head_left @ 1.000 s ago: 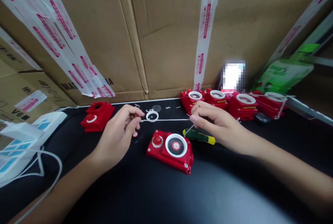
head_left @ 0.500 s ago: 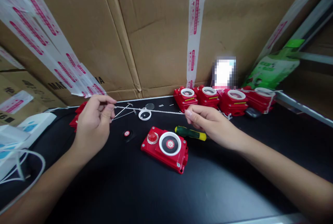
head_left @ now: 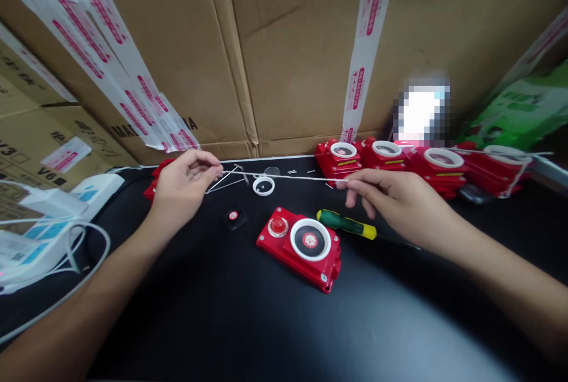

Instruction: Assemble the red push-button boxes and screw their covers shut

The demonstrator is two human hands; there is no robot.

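A thin white string point(head_left: 284, 177) is stretched taut between both hands above the black table. My left hand point(head_left: 184, 187) pinches its left end between thumb and fingers. My right hand point(head_left: 394, 204) pinches the right end, just in front of a row of red devices. Below the string a red alarm unit point(head_left: 302, 246) with a red button and a white-ringed dial lies flat. A white ring point(head_left: 263, 185) and a small black disc point(head_left: 233, 216) lie near it. A green and yellow screwdriver point(head_left: 346, 224) rests under my right hand.
Several red units with white rings point(head_left: 386, 154) line the back right. Another red part point(head_left: 155, 184) sits behind my left hand. Small screws point(head_left: 293, 172) lie by the cardboard box wall point(head_left: 288, 57). White boxes and a white cable point(head_left: 57, 234) are at the left, a green bag point(head_left: 519, 110) at the right.
Both hands have drawn apart, lengthening the taut string: the left hand moved left from beside the white ring. The view has shifted a little.
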